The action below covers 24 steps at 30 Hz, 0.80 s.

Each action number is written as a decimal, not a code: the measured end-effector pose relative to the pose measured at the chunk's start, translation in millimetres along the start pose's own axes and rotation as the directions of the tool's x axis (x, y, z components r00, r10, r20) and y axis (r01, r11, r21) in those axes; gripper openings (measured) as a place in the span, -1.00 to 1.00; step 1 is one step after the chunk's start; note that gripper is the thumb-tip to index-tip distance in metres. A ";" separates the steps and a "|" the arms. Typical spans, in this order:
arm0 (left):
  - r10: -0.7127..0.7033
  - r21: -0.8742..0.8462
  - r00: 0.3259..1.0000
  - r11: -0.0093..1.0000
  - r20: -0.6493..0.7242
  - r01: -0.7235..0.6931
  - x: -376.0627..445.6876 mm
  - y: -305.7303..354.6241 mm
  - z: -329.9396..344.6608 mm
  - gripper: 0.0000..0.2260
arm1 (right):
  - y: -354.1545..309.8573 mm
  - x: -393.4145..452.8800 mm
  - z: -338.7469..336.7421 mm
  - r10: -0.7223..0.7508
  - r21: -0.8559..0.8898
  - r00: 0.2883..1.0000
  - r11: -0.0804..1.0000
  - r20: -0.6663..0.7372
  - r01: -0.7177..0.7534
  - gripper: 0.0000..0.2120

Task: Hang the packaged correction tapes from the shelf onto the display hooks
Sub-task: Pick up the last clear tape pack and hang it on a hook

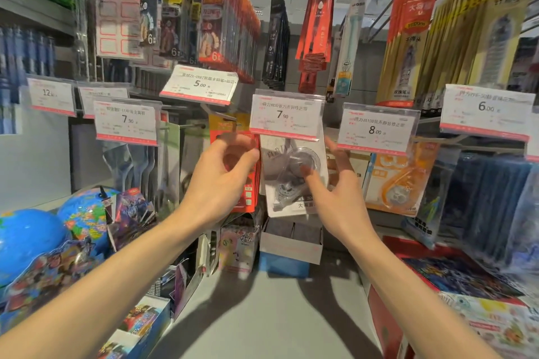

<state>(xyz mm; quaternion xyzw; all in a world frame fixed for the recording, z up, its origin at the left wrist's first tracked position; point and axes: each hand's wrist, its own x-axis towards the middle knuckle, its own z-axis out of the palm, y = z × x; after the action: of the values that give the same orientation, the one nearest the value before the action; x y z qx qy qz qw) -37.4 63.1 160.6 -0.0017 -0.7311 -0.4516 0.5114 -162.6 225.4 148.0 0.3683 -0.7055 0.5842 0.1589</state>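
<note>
Both forearms reach up from the near edge toward the hook rail. Left hand (221,175) — fingers curled, tips meeting beside the left edge of the grey correction tape pack (293,181); whether they pinch the card or only touch it cannot be told. Right hand (335,192) — fingers spread and loosely bent, one fingertip pressing the clear blister, thumb behind the pack's right edge. Pack hangs just below the 7.90 price tag (287,115), above the fingers; its hang hole is hidden behind that tag. Judged step: seating the pack on its hook. Next move calls for confirming the hole is threaded, then sliding the pack back and letting go.
</note>
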 end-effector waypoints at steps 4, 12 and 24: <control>-0.096 0.108 0.992 0.990 0.082 0.087 2.4 -23.1 20.9 -0.70 | 7.6 4.9 12.6 -0.019 -0.048 0.997 0.999 -0.076 0.016 -0.94; -0.115 0.185 0.986 0.978 0.123 0.091 11.7 -43.0 38.3 -0.33 | 18.4 13.0 24.5 -0.011 -0.145 1.000 0.989 -0.012 0.009 -0.35; -0.150 0.266 0.976 0.958 0.156 0.105 24.2 -63.4 42.2 -0.39 | 31.6 24.6 28.2 0.112 -0.160 0.987 0.983 0.113 -0.093 -0.31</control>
<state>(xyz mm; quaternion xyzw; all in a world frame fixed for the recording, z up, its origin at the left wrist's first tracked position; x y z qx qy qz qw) -109.8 42.4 134.0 0.0722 -0.8237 -0.3838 0.4111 -195.8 192.1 134.2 0.3529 -0.7750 0.5118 0.1133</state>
